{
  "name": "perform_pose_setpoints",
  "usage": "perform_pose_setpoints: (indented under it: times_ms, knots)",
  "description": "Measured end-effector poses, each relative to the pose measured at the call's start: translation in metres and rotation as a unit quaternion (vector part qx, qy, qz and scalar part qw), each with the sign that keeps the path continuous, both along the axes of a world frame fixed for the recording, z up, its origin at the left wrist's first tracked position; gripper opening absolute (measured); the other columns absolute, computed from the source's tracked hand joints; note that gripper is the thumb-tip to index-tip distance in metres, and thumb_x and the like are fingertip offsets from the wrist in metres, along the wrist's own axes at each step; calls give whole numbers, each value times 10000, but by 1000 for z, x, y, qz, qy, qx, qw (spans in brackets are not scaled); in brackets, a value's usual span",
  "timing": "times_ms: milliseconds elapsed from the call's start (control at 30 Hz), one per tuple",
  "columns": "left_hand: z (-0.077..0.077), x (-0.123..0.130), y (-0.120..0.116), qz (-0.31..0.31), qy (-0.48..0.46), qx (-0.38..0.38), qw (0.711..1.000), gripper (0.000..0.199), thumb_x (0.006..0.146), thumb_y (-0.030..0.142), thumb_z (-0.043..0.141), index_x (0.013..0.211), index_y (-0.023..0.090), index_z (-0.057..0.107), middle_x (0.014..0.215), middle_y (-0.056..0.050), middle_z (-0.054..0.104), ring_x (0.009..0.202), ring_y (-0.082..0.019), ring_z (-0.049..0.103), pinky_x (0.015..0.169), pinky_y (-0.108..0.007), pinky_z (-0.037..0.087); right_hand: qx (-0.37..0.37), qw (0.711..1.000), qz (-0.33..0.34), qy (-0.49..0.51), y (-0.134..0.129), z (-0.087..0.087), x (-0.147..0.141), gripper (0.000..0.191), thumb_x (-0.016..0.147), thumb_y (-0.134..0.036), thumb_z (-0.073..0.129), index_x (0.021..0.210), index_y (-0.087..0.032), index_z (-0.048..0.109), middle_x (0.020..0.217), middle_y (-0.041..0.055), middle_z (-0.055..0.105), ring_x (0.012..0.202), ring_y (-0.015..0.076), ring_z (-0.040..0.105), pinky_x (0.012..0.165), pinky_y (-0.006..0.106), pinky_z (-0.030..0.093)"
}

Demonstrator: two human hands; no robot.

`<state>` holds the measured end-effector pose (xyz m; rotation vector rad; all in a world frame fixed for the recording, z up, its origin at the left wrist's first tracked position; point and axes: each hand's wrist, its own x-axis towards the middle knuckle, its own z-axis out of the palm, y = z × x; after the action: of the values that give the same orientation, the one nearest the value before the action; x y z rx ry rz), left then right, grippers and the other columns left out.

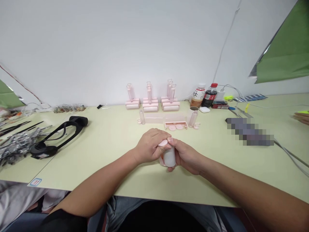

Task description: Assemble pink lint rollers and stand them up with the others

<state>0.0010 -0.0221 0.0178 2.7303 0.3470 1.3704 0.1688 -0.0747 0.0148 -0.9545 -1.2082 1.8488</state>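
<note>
Near the front of the table, both my hands are closed round a lint roller with a white roll (pixel 169 157) and pale pink casing. My left hand (pixel 152 145) wraps over its top left, by a round pink end piece (pixel 163 142). From the right my right hand (pixel 188 156) grips it, thumb at the top and fingers underneath. Just beyond lie a pink casing part (pixel 176 123) with two round discs and two clear pink handles, one at the left (pixel 142 116) and one at the right (pixel 193 118).
Several pink lint rollers (pixel 150 107) stand against the wall with upright handles. Right of them are a cola bottle (pixel 209 96) and a white-capped bottle (pixel 198 96). A black headset (pixel 59 138) and silvery packets (pixel 21 148) lie left. A blurred-out object (pixel 249 132) and another person's hand (pixel 301 117) are right.
</note>
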Motion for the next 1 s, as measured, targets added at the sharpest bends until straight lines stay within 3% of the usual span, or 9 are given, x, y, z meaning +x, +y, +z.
perform_pose_setpoints:
  times_ms: [233, 400, 500, 667, 867, 1000]
  knots:
    - [2, 1, -5, 4, -19, -72, 997, 263, 936, 348, 479, 1014, 156, 640, 926, -102, 710, 855, -197, 639, 789, -364, 519, 17, 1000, -10, -17, 0, -2, -1, 472, 865, -613, 491, 949, -175, 647, 759, 68, 631, 669, 187, 582, 451, 264, 521]
    - [8, 2, -7, -36, -40, -126, 991, 315, 978, 304, 409, 865, 166, 669, 761, -57, 699, 749, -162, 616, 764, -337, 500, 126, 988, -36, -75, 3, -11, -4, 431, 789, -595, 630, 818, -165, 627, 725, 39, 585, 669, 163, 538, 492, 249, 499]
    - [5, 2, -5, -53, -59, -172, 982, 388, 995, 387, 357, 1006, 156, 669, 934, -93, 720, 895, -190, 641, 835, -365, 505, 95, 993, -43, -48, 5, -15, -5, 472, 834, -642, 538, 852, -178, 621, 733, 47, 594, 673, 179, 558, 494, 276, 516]
    - [-10, 1, 0, -68, -130, -351, 925, 534, 981, 527, 314, 1230, 135, 577, 1111, -133, 687, 1046, -218, 643, 897, -371, 519, 17, 999, -43, 2, 5, -19, -2, 547, 831, -705, 489, 989, -196, 609, 777, 58, 618, 667, 195, 601, 452, 290, 538]
    - [-18, 5, 2, -65, -145, -480, 863, 607, 936, 624, 332, 1120, 130, 633, 991, -111, 716, 889, -224, 681, 775, -361, 549, -19, 999, -41, -3, 6, -23, -3, 549, 851, -699, 469, 1005, -184, 584, 697, 27, 606, 531, 156, 574, 362, 249, 495]
    - [-18, 7, 1, -35, -160, -508, 846, 638, 907, 669, 350, 1057, 134, 663, 934, -99, 724, 884, -229, 677, 782, -352, 538, -10, 999, -37, -26, 8, -25, -3, 544, 877, -689, 428, 932, -170, 581, 600, 2, 582, 419, 125, 526, 341, 238, 471]
